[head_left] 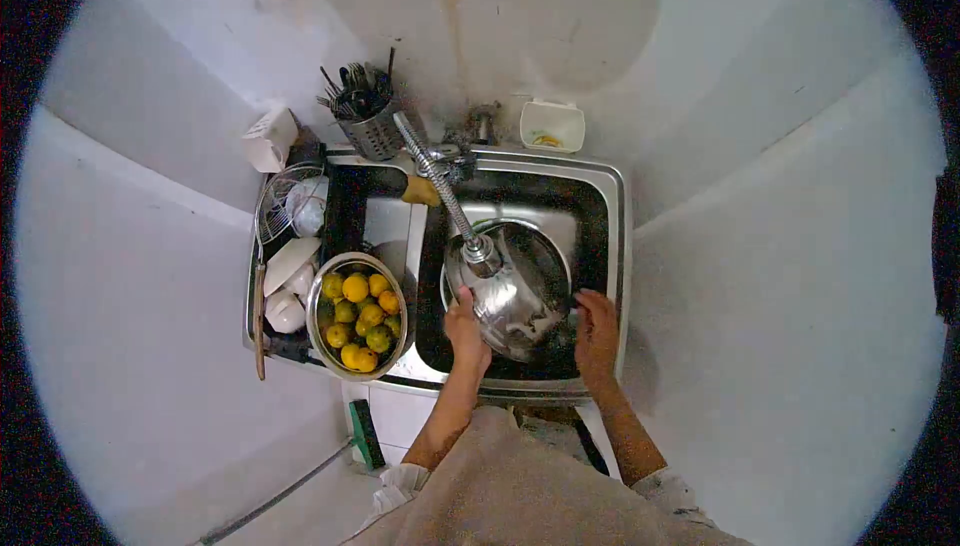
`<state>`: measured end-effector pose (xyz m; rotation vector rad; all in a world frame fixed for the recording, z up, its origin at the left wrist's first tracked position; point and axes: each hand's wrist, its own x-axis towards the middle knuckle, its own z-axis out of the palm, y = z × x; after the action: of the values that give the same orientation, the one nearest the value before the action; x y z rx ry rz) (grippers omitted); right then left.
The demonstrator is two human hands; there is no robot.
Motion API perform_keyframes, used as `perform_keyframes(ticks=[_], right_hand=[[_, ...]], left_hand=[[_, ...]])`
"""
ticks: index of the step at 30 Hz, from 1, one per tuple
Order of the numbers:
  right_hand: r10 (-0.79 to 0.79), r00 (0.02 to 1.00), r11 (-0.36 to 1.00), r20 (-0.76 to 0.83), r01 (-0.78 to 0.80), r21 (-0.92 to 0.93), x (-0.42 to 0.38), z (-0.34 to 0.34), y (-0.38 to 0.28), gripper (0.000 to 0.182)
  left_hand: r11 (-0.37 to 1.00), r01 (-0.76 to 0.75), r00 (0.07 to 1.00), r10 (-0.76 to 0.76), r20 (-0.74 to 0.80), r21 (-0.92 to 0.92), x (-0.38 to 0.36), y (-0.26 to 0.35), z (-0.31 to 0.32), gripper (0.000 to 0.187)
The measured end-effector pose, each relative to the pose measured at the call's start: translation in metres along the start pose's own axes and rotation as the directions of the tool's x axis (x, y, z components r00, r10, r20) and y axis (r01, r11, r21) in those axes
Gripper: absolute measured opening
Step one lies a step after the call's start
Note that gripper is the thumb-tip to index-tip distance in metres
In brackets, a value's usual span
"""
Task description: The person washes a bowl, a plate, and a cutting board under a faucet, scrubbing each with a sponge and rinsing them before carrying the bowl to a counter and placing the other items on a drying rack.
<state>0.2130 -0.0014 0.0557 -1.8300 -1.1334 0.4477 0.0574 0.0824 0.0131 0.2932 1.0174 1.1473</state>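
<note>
A shiny metal bowl [510, 311] is tilted in the right basin of the sink, under the faucet's flexible spout [440, 181]. My left hand [466, 334] grips its near left edge, thumb up along the metal. Beyond and beneath it shows the round rim of another metal vessel [562, 256], partly covered by the bowl. On the right side, my right hand [597, 334] hovers close to the bowl with bent fingers slightly apart, their tips pointing at its edge. The spout head [482, 256] overlaps the bowl in this view.
Left of the basin, a metal bowl of yellow-green citrus fruit [360, 316] rests on the sink. White dishes [290, 286] and a wire strainer [275, 211] lie beyond it. A cutlery holder [372, 131], a yellow sponge [421, 191] and a white container [552, 126] stand along the back.
</note>
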Motion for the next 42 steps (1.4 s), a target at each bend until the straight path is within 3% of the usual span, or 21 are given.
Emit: perform_keyframes(ticks=[1, 3, 6, 10, 12, 13, 15, 16, 20, 21, 22, 24, 25, 26, 27, 29, 31, 33, 34, 36, 42], right_hand=[[-0.001, 1.000, 1.000, -0.004, 0.001, 0.000, 0.002, 0.009, -0.007, 0.023], [-0.420, 0.879, 0.892, 0.227, 0.446, -0.077, 0.006, 0.027, -0.021, 0.026], [-0.574, 0.729, 0.746, 0.372, 0.654, -0.131, 0.027, 0.066, -0.016, 0.030], [-0.484, 0.778, 0.770, 0.401, 0.596, -0.227, 0.075, 0.096, -0.017, 0.035], [-0.276, 0.880, 0.948, 0.387, 0.315, -0.039, 0.089, 0.108, -0.016, 0.036], [-0.280, 0.879, 0.947, 0.386, 0.318, -0.037, 0.082, 0.111, -0.020, 0.036], [-0.368, 0.892, 0.828, 0.263, 0.443, -0.343, 0.048, 0.107, -0.030, 0.036], [-0.515, 0.794, 0.717, 0.323, 0.606, -0.344, 0.031, 0.095, -0.037, 0.039], [-0.484, 0.761, 0.737, 0.432, 0.621, -0.267, 0.032, 0.090, -0.054, 0.040], [-0.213, 0.918, 0.942, 0.336, 0.284, -0.179, 0.045, 0.100, -0.053, 0.040], [0.106, 0.956, 0.994, 0.272, -0.094, -0.055, 0.060, 0.109, -0.048, 0.040], [-0.196, 0.885, 0.937, 0.423, 0.296, -0.186, 0.089, 0.120, -0.006, 0.037], [-0.112, 0.666, 0.980, 0.737, 0.195, -0.028, 0.138, 0.151, 0.044, 0.037], [-0.085, 0.330, 0.996, 0.940, 0.033, 0.078, 0.175, 0.176, 0.091, 0.037], [-0.085, 0.329, 0.996, 0.940, 0.028, 0.081, 0.172, 0.174, 0.114, 0.037], [-0.020, 0.643, 0.985, 0.766, 0.145, -0.096, 0.158, 0.158, 0.152, 0.037], [0.185, 0.771, 0.920, 0.609, -0.354, 0.169, 0.120, 0.133, 0.187, 0.037], [0.651, 0.472, 0.529, 0.594, -0.844, 0.090, 0.096, 0.101, 0.170, 0.043], [0.658, 0.464, 0.527, 0.593, -0.846, 0.078, 0.082, 0.098, 0.183, 0.043], [0.562, 0.442, 0.156, 0.699, -0.887, 0.435, 0.062, 0.091, 0.198, 0.049], [0.643, 0.607, 0.324, 0.467, -0.768, 0.552, 0.069, 0.080, 0.167, 0.048]], left_hand=[[1.000, 0.000, 1.000, 0.000, -0.021, 0.017, -0.001, -0.001, 0.000, 0.043], [0.999, 0.007, 1.000, -0.006, -0.003, 0.033, -0.006, -0.001, 0.000, 0.043], [0.986, -0.018, 1.000, 0.017, 0.003, 0.166, -0.015, -0.003, -0.002, 0.042], [0.970, -0.079, 0.997, 0.081, 0.001, 0.230, -0.022, -0.005, -0.001, 0.041], [0.972, -0.108, 0.994, 0.109, 0.010, 0.210, -0.022, -0.007, -0.007, 0.042], [0.970, -0.084, 0.994, 0.097, -0.047, 0.228, -0.018, -0.008, -0.010, 0.042], [0.969, -0.061, 0.991, 0.087, -0.098, 0.240, -0.012, -0.009, -0.013, 0.042], [0.952, -0.127, 0.984, 0.156, -0.084, 0.280, -0.011, -0.009, -0.014, 0.043], [0.872, -0.169, 0.973, 0.221, -0.060, 0.458, -0.017, 0.011, -0.007, 0.044], [0.822, -0.180, 0.968, 0.247, -0.053, 0.541, -0.018, 0.015, -0.004, 0.044], [0.821, -0.179, 0.968, 0.246, -0.054, 0.542, -0.016, 0.013, -0.008, 0.044], [0.853, -0.148, 0.973, 0.216, -0.082, 0.500, -0.009, 0.007, -0.019, 0.043], [0.851, -0.143, 0.973, 0.213, -0.084, 0.505, -0.010, 0.012, -0.018, 0.043], [0.854, -0.099, 0.977, 0.182, -0.114, 0.511, -0.013, 0.019, -0.013, 0.043], [0.855, -0.059, 0.978, 0.153, -0.142, 0.516, -0.014, 0.024, -0.014, 0.042], [0.755, -0.128, 0.977, 0.207, -0.049, 0.643, 0.001, 0.019, -0.037, 0.042], [0.925, -0.023, 0.989, 0.075, -0.124, 0.378, 0.008, 0.021, -0.036, 0.043], [0.915, -0.036, 0.980, 0.111, -0.166, 0.401, 0.002, 0.039, -0.007, 0.045], [0.904, -0.028, 0.988, 0.089, -0.125, 0.426, 0.011, 0.037, -0.011, 0.045], [0.884, 0.043, 0.997, -0.011, -0.072, 0.465, 0.023, 0.037, -0.015, 0.047], [0.705, -0.226, 0.965, 0.255, 0.057, 0.672, 0.080, 0.028, -0.028, 0.049]])
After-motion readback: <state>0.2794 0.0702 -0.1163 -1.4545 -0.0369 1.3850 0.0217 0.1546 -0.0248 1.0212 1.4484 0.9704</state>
